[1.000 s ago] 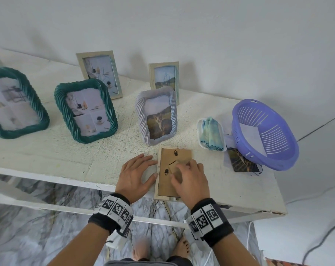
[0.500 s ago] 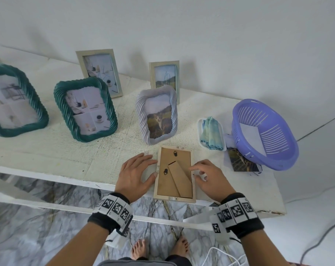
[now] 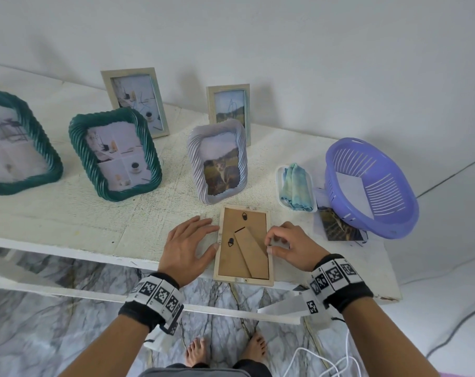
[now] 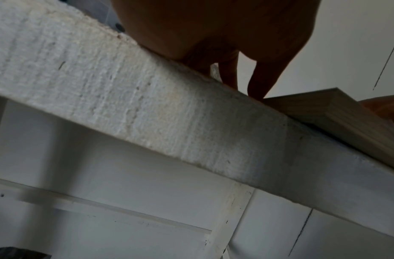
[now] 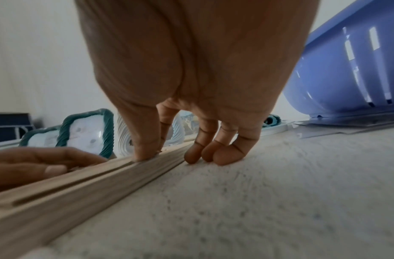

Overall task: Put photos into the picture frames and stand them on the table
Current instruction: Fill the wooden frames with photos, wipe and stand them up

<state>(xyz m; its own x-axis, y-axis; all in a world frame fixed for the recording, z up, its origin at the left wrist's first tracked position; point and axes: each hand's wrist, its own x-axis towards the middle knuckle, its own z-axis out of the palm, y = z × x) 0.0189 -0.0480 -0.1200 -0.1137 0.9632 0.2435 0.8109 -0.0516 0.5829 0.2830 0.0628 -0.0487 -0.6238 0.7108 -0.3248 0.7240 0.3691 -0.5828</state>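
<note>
A light wooden picture frame (image 3: 244, 246) lies face down at the table's front edge, its brown backboard and folded stand facing up. My left hand (image 3: 188, 246) lies flat on the table beside the frame's left side, and the thumb touches that edge. My right hand (image 3: 288, 247) is at the frame's right edge. Its thumb and forefinger pinch the rim there (image 5: 154, 147), while the other fingertips (image 5: 200, 156) are curled against the table. A loose landscape photo (image 3: 339, 227) lies partly under the purple basket (image 3: 329, 170).
Several filled frames stand behind: two green (image 3: 114, 156) (image 3: 16, 142), a lilac one with a cat photo (image 3: 217, 161), and two beige (image 3: 134, 102) (image 3: 229, 110). A folded teal cloth (image 3: 296, 186) lies in a small white tray. White paper lies in the basket. The wooden frame slightly overhangs the table's front edge (image 4: 191, 122).
My right hand slid off the backboard to the frame's right edge, uncovering the stand, and now pinches the rim. My left hand has stayed put.
</note>
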